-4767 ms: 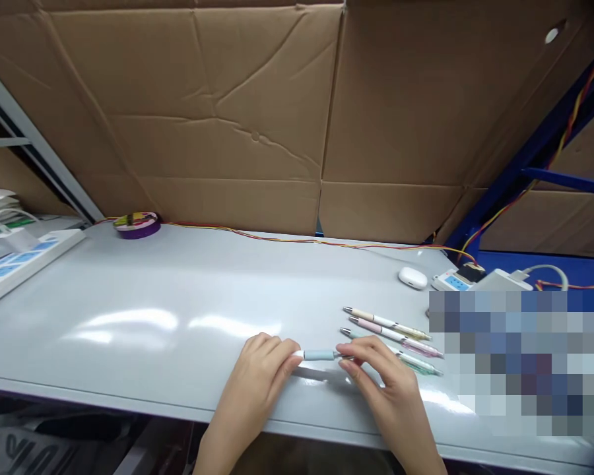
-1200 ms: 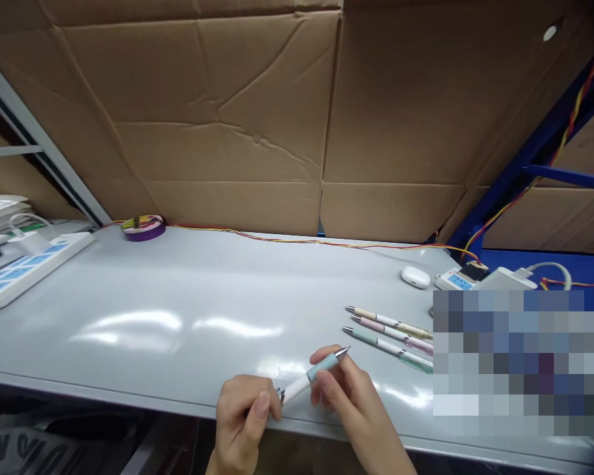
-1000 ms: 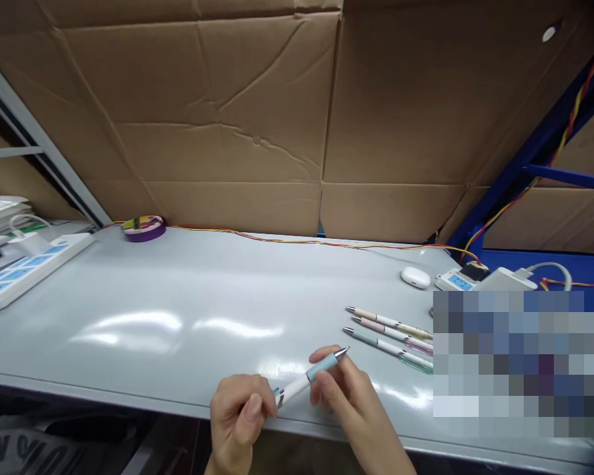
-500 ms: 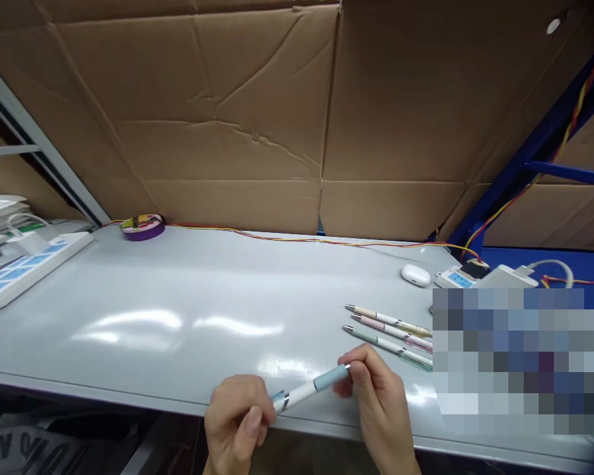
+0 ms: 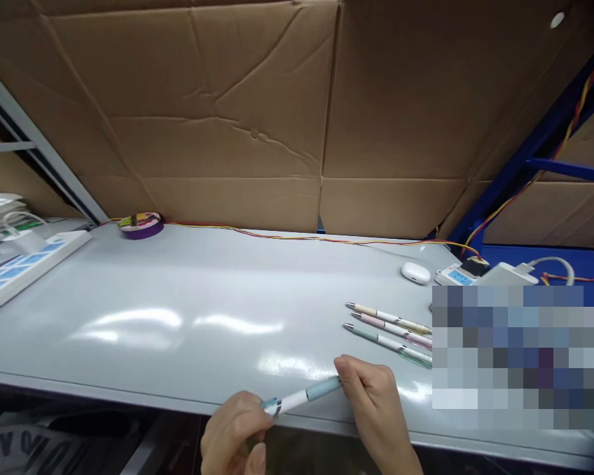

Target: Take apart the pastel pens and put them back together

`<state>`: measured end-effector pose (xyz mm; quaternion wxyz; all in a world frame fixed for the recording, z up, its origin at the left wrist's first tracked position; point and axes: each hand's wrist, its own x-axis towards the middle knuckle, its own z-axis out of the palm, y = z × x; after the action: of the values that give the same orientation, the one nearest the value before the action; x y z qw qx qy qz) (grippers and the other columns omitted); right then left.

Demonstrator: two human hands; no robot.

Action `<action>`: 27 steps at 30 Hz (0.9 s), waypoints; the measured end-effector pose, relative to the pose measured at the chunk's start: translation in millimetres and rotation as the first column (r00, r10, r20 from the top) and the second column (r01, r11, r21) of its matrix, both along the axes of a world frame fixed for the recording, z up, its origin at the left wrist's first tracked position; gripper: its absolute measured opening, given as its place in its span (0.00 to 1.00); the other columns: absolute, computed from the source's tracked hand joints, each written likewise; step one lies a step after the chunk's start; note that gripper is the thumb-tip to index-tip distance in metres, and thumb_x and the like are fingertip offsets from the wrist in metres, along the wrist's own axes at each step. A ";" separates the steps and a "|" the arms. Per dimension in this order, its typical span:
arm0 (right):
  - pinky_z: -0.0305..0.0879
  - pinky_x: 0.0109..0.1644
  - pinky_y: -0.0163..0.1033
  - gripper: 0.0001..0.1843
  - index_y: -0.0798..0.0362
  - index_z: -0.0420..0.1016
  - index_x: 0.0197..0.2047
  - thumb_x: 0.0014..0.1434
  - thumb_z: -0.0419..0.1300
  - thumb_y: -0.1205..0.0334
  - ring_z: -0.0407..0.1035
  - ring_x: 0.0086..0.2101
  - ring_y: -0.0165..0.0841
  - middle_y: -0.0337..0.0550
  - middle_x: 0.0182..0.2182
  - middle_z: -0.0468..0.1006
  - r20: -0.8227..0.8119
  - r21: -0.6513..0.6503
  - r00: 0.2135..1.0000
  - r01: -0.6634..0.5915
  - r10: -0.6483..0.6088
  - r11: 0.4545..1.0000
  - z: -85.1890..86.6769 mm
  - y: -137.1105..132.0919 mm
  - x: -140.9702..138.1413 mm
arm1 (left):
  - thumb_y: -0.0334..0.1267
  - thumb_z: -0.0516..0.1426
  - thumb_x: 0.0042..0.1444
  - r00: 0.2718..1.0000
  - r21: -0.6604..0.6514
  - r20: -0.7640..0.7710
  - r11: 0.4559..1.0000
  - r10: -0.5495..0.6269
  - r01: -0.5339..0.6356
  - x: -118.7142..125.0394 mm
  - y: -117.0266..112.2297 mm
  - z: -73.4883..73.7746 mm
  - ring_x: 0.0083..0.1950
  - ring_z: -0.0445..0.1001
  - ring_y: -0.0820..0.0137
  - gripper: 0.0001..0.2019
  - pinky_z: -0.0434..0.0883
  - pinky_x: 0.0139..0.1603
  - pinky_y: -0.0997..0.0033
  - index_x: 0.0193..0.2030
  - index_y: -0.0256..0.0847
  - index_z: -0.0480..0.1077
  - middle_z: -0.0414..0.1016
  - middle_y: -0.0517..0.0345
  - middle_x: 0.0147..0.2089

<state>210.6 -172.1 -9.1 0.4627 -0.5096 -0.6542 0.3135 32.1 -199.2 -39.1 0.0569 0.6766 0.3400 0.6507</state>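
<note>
A light-blue and white pen [image 5: 294, 401] is held slantwise between my hands at the table's front edge. My right hand [image 5: 379, 409] is closed in a pinch around its tip end, hiding the tip. My left hand [image 5: 235, 432] curls its fingers against the clip end, with the thumb lowered away from the barrel. The very back of the pen is hidden by those fingers. Beyond my right hand lie three similar pens side by side: a cream pen [image 5: 386, 317], a pink pen [image 5: 389, 327] and a green pen [image 5: 386, 342].
A white rounded case [image 5: 416, 273] sits at the back right, near a power strip [image 5: 455, 276] and charger. A pixelated patch covers the right side. On the left are a longer power strip [image 5: 34, 267] and a purple tape roll [image 5: 141, 227]. Thin wires [image 5: 287, 238] run along the back.
My right fingers have closed more tightly over the pen's tip. My left thumb has dropped away from the barrel, showing more of the clip end. The pen has shifted slightly left and down.
</note>
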 end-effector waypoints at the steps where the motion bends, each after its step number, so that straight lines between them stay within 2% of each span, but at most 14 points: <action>1: 0.39 0.22 0.36 0.26 0.50 0.42 0.20 0.65 0.45 0.49 0.42 0.19 0.27 0.32 0.17 0.44 -0.006 -0.016 1.000 0.006 -0.006 1.000 0.5 -0.4 0.2 | 0.37 0.51 0.63 0.998 -0.012 -0.060 1.000 0.015 -0.016 -1.8 -0.2 -1.5 0.24 0.67 0.72 0.07 0.68 0.23 0.71 0.38 0.38 0.68 0.67 0.58 0.28; 3: 0.41 0.22 0.36 0.25 0.50 0.45 0.20 0.66 0.45 0.49 0.43 0.19 0.27 0.32 0.17 0.46 -0.041 -0.041 0.999 0.021 -0.022 0.999 2.4 -1.3 1.4 | 0.33 0.54 0.61 0.983 -0.067 -0.184 0.997 0.029 -0.042 -4.2 0.3 -1.5 0.30 0.72 0.71 0.03 0.71 0.27 0.72 0.40 0.39 0.67 0.70 0.51 0.39; 4: 0.43 0.23 0.35 0.24 0.50 0.48 0.20 0.65 0.46 0.49 0.45 0.19 0.27 0.32 0.17 0.48 -0.062 -0.047 0.998 0.008 -0.011 0.999 4.0 -1.9 2.0 | 0.30 0.55 0.59 0.974 -0.109 -0.225 0.993 0.007 -0.032 -4.2 0.8 -0.3 0.32 0.73 0.71 0.04 0.72 0.28 0.73 0.41 0.39 0.67 0.70 0.51 0.41; 6: 0.49 0.24 0.33 0.20 0.51 0.60 0.24 0.63 0.51 0.49 0.52 0.21 0.27 0.32 0.19 0.57 -0.080 -0.075 0.993 -0.098 0.092 0.992 7.9 -3.4 2.1 | 0.25 0.54 0.58 0.966 -0.190 -0.240 0.981 -0.094 0.048 -1.3 1.6 3.8 0.33 0.73 0.72 0.09 0.72 0.29 0.75 0.43 0.41 0.65 0.71 0.54 0.38; 8: 0.57 0.30 0.32 0.13 0.51 0.69 0.32 0.61 0.56 0.51 0.61 0.25 0.29 0.35 0.24 0.67 -0.085 -0.150 0.965 -0.258 0.248 0.954 11.9 -5.5 -0.3 | 0.25 0.53 0.59 0.964 -0.265 -0.191 0.955 -0.186 0.132 4.9 1.2 8.1 0.32 0.74 0.72 0.09 0.73 0.30 0.76 0.42 0.43 0.63 0.73 0.58 0.35; 10: 0.62 0.35 0.33 0.10 0.50 0.73 0.35 0.60 0.57 0.52 0.66 0.30 0.31 0.38 0.30 0.72 -0.141 -0.212 0.932 -0.358 0.334 0.909 14.8 -8.0 -4.5 | 0.28 0.53 0.61 0.968 -0.335 -0.148 0.931 -0.204 0.145 12.6 -0.2 11.5 0.32 0.76 0.73 0.06 0.73 0.31 0.77 0.40 0.44 0.62 0.76 0.59 0.36; 12: 0.64 0.38 0.34 0.14 0.50 0.74 0.34 0.61 0.55 0.49 0.69 0.35 0.33 0.41 0.34 0.73 -0.238 -0.166 0.927 -0.333 0.290 0.928 16.8 -10.1 -6.4 | 0.30 0.53 0.61 0.968 -0.373 -0.174 0.922 -0.179 0.103 19.5 -1.2 13.7 0.34 0.78 0.73 0.05 0.75 0.34 0.77 0.40 0.45 0.62 0.78 0.59 0.38; 13: 0.64 0.38 0.35 0.17 0.51 0.73 0.33 0.62 0.52 0.48 0.69 0.35 0.34 0.41 0.34 0.73 -0.278 -0.123 0.933 -0.271 0.229 0.955 17.8 -10.6 -4.6 | 0.31 0.54 0.61 0.963 -0.369 -0.218 0.927 -0.160 0.070 22.1 -1.1 14.4 0.37 0.78 0.72 0.06 0.75 0.36 0.76 0.43 0.45 0.63 0.78 0.58 0.40; 15: 0.64 0.36 0.36 0.22 0.51 0.69 0.32 0.65 0.45 0.46 0.68 0.32 0.34 0.40 0.29 0.71 -0.286 -0.052 0.957 -0.061 0.044 0.997 20.9 -9.4 7.6 | 0.34 0.55 0.60 0.924 -0.317 -0.353 0.948 -0.144 0.026 25.0 0.1 15.2 0.45 0.78 0.67 0.13 0.76 0.43 0.71 0.52 0.44 0.63 0.77 0.54 0.46; 17: 0.60 0.29 0.35 0.24 0.51 0.68 0.32 0.67 0.40 0.46 0.63 0.24 0.32 0.36 0.20 0.64 -0.143 -0.014 0.971 0.193 -0.193 0.981 24.7 -4.3 31.4 | 0.34 0.55 0.59 0.881 -0.262 -0.454 0.965 -0.134 0.011 25.4 1.9 15.2 0.47 0.76 0.65 0.16 0.75 0.45 0.69 0.55 0.42 0.62 0.77 0.51 0.48; 19: 0.57 0.28 0.36 0.23 0.51 0.72 0.34 0.66 0.44 0.45 0.62 0.25 0.33 0.38 0.22 0.67 0.155 0.084 0.916 0.361 -0.370 0.929 27.3 4.4 61.0 | 0.33 0.54 0.60 0.857 -0.246 -0.496 0.969 -0.140 0.016 24.8 3.1 14.3 0.44 0.77 0.65 0.13 0.75 0.42 0.70 0.51 0.42 0.65 0.78 0.53 0.44; 21: 0.58 0.32 0.39 0.24 0.50 0.76 0.38 0.64 0.46 0.43 0.61 0.29 0.37 0.43 0.26 0.72 0.415 0.217 0.818 0.336 -0.399 0.916 26.3 14.7 86.5 | 0.30 0.53 0.60 0.843 -0.267 -0.515 0.964 -0.156 0.016 25.1 3.3 13.1 0.41 0.77 0.66 0.09 0.74 0.39 0.70 0.46 0.43 0.67 0.78 0.55 0.39; 23: 0.59 0.35 0.42 0.27 0.50 0.78 0.42 0.65 0.44 0.44 0.59 0.30 0.39 0.46 0.28 0.73 0.572 0.279 0.718 0.284 -0.397 0.917 21.4 24.3 100.3 | 0.30 0.52 0.60 0.835 -0.289 -0.525 0.957 -0.165 0.008 26.6 2.7 12.0 0.40 0.75 0.66 0.08 0.72 0.38 0.70 0.42 0.43 0.68 0.77 0.56 0.37; 27: 0.61 0.39 0.46 0.21 0.47 0.80 0.43 0.65 0.48 0.49 0.60 0.34 0.42 0.48 0.31 0.72 0.696 0.275 0.610 0.262 -0.379 0.925 8.2 35.7 96.1 | 0.31 0.50 0.62 0.837 -0.299 -0.523 0.954 -0.160 -0.005 29.7 1.3 10.6 0.39 0.74 0.66 0.07 0.70 0.38 0.69 0.40 0.43 0.69 0.75 0.55 0.37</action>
<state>306.6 -136.4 -0.9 0.2430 -0.6658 -0.7032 -0.0559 61.8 -197.9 -28.4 0.0832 0.8303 0.4052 0.3736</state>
